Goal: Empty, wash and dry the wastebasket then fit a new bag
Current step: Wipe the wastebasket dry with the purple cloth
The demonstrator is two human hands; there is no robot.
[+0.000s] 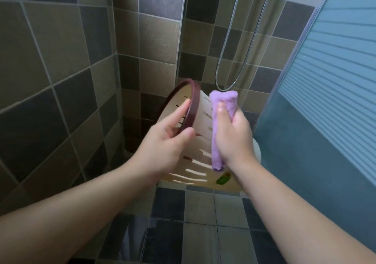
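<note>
The cream wastebasket point(200, 141), with slotted sides and a dark maroon rim, is held up in the air and tipped on its side, its mouth facing left. My left hand point(162, 145) pinches the maroon rim, fingers reaching inside the mouth and thumb on the outside. My right hand point(234, 137) grips a folded purple cloth point(219, 129) and presses it against the basket's outer wall. A green sticker point(223, 179) shows low on the basket's side.
I stand in a tiled shower corner. A metal shower hose point(230, 60) hangs in a loop just behind the cloth. A frosted glass panel point(329, 80) closes in the right side. Tiled walls point(61, 80) stand at left and behind, with wet floor tiles point(199, 223) below.
</note>
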